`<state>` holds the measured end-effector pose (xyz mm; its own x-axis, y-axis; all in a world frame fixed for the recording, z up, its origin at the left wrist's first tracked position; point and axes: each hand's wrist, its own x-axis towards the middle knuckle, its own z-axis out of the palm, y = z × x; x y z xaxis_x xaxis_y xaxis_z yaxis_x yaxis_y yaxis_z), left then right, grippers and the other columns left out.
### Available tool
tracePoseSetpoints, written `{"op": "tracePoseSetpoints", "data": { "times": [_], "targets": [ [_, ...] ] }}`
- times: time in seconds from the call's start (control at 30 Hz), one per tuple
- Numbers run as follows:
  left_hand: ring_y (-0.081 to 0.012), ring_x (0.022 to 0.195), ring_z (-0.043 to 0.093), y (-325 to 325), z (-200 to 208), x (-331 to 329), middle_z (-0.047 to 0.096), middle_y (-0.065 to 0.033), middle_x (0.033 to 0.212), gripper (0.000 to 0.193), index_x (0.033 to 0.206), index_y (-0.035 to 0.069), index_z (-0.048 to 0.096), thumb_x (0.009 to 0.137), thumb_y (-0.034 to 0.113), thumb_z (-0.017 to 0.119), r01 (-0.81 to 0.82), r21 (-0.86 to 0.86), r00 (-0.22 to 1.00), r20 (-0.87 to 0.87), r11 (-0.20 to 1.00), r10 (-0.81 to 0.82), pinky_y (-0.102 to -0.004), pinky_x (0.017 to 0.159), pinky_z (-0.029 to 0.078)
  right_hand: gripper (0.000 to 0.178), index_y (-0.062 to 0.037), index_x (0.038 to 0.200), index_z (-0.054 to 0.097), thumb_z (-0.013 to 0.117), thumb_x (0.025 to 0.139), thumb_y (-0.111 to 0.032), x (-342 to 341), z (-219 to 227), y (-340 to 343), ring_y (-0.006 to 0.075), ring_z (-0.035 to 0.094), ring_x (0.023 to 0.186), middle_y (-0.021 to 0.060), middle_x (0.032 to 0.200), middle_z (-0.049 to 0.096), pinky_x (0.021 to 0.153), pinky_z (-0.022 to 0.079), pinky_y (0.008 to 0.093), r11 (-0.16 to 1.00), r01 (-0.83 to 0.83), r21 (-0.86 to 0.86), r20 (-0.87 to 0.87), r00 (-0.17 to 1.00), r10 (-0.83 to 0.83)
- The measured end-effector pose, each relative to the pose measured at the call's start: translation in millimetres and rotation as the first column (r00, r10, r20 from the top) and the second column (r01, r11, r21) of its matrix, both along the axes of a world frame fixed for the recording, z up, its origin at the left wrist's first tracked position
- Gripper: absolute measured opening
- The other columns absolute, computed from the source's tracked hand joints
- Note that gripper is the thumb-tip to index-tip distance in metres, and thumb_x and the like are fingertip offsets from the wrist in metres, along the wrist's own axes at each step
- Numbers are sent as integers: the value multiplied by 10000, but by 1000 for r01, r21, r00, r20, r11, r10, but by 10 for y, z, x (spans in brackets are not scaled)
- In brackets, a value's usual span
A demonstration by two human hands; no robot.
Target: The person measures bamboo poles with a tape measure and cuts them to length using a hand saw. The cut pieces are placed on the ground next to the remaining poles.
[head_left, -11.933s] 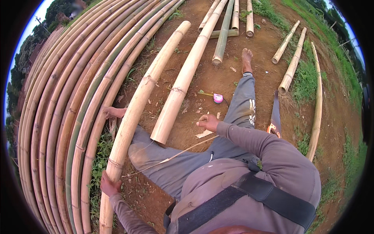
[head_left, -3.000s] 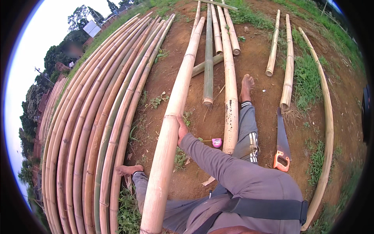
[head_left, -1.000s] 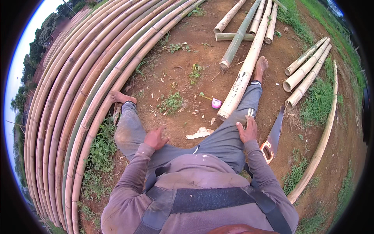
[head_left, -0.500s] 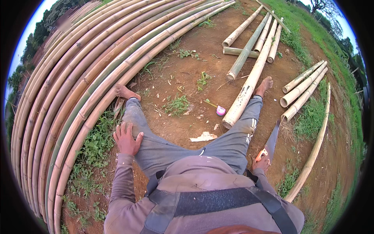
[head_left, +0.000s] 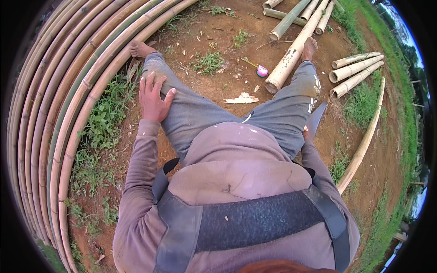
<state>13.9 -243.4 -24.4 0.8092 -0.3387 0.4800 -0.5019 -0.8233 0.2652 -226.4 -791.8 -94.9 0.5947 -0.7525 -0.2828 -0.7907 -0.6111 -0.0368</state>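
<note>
My left hand rests on my left thigh near the knee, fingers apart, with nothing in it. Beside my right thigh, my right hand is mostly hidden by the trouser leg. A handsaw extends from it, only the grey blade showing. The half-second-older view shows the fingers around its orange handle. A thick bamboo pole lies between my legs, its cut end towards me and its side by my right foot. A pink tape measure with a bit of yellow tape out lies left of that end.
Long bamboo poles lie side by side along the left. Shorter bamboo pieces lie at the right, near a curved bamboo strip. More cut bamboo lies ahead. A pale flat scrap sits on the dirt between my legs.
The view has tilted down towards my body, so the ground things appear higher. My right hand and the saw handle have gone behind my right thigh. My left hand stays on the left leg.
</note>
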Motion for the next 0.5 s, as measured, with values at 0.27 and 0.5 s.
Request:
{"op": "tracePoseSetpoints", "data": {
  "times": [0.27, 0.5],
  "targets": [
    [-420, 1336, 538, 109, 284, -71, 615, -183, 1396, 465, 1294, 54, 663, 899, 259, 797, 89, -423, 987, 159, 902, -22, -517, 1162, 403, 713, -66, 1465, 491, 685, 939, -507, 2238, 1553, 932, 359, 575, 1343, 179, 1445, 587, 1128, 460, 469, 858, -513, 36, 433, 781, 449],
    [-195, 1074, 697, 596, 602, 568, 728, -146, 1201, 405, 1311, 3, 654, 1004, 256, 729, -156, -722, 923, -350, 674, -161, -332, 966, 561, 659, -61, 1459, 492, 629, 974, -487, 1992, 13, 215, 378, 590, 1318, 199, 1427, 590, 1112, 473, 475, 923, -353, 150, 158, 931, 330]
  ]
}}
